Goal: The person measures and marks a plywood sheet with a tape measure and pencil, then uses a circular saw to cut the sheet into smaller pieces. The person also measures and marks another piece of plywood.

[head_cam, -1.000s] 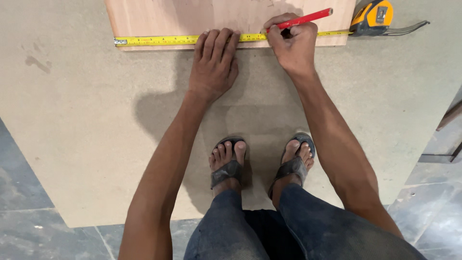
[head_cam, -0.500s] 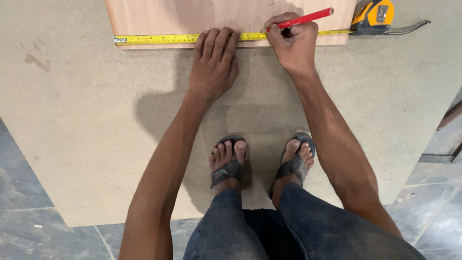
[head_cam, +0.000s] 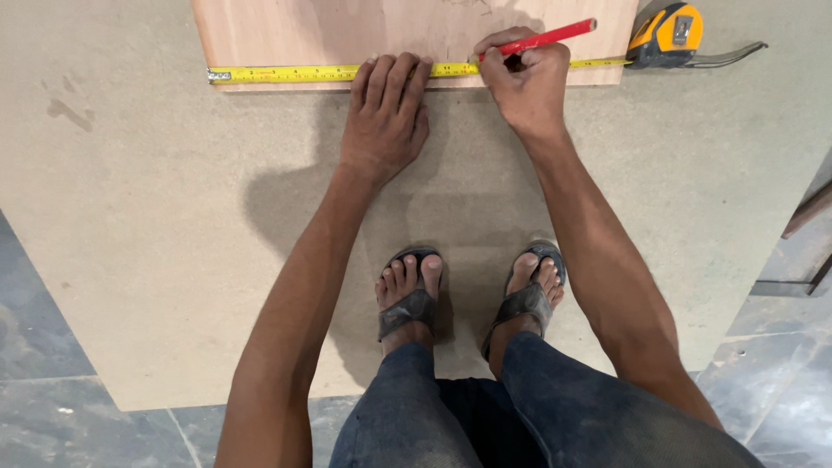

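Head view: left hand [head_cam: 386, 117] flat, pinning tape measure [head_cam: 286, 74] at plywood [head_cam: 347, 30] near edge; right hand [head_cam: 524, 82] clamped on red pencil [head_cam: 555, 36], marking step; next needs steady tape.

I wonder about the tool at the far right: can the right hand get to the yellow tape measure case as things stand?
Probably yes. The tape measure case lies just beyond the right hand with nothing between them, but the fingers already grip a red pencil.
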